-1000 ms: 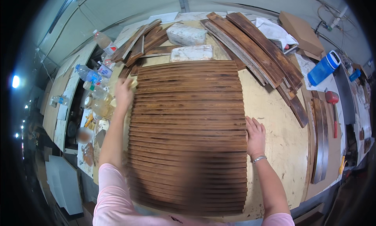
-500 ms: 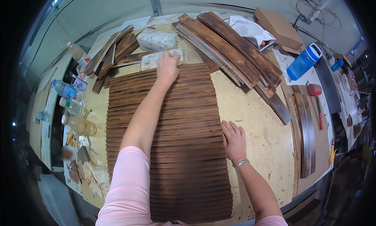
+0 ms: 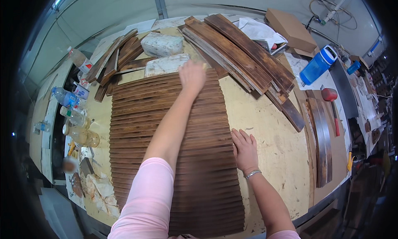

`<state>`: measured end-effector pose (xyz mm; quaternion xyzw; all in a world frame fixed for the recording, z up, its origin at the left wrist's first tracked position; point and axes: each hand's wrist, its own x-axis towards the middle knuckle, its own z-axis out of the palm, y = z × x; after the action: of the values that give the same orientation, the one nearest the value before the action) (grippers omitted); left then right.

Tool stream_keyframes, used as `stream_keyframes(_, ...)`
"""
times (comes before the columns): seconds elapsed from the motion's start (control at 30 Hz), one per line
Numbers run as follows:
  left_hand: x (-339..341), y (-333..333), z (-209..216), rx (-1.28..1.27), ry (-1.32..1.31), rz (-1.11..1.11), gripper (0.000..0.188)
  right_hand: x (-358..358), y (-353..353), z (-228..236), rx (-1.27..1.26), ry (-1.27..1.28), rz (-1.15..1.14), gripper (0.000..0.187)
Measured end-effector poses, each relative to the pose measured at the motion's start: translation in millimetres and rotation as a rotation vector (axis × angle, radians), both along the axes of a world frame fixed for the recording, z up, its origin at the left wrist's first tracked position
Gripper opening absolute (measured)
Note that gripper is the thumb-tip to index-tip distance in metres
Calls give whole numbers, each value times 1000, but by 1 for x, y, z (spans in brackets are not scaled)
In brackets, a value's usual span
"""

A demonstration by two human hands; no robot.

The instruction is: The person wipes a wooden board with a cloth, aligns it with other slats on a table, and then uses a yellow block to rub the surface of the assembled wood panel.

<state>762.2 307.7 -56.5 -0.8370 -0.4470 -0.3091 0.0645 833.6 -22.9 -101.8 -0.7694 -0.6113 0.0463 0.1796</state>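
Observation:
A ribbed panel of dark brown wooden slats (image 3: 166, 127) lies flat before me on a pale plywood board (image 3: 273, 156). At the panel's far edge, my left hand (image 3: 192, 78) is closed, its fingers bent downward and slightly smeared by motion. A bit of something yellowish shows beside its fingertips, too blurred to name. Just behind the hand sit two white wrapped blocks, the nearer one (image 3: 163, 65) close to the panel and the other (image 3: 161, 45) farther back. My right hand (image 3: 245, 151) lies on the plywood with fingers stretched out, against the panel's right edge.
Loose dark planks (image 3: 240, 52) are stacked at the back right, with more planks (image 3: 118, 60) at the back left. Several bottles (image 3: 83, 135) line the left side. At the right are a blue bottle (image 3: 317, 67), a red-headed mallet (image 3: 329, 94) and a cardboard box (image 3: 290, 29).
My left hand has slid to the right along the panel's far edge, uncovering more of the nearer white block. The right hand keeps its place by the panel's right edge.

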Motion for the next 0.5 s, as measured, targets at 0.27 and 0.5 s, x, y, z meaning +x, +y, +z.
stream_keyframes(0.27,-196,47,10,-154,201,481,32,1,-2,-2,5,-28,0,53)
stream_keyframes(0.5,-261,69,6,39,-16,548,35,-4,2,2,12,-1,19,52)
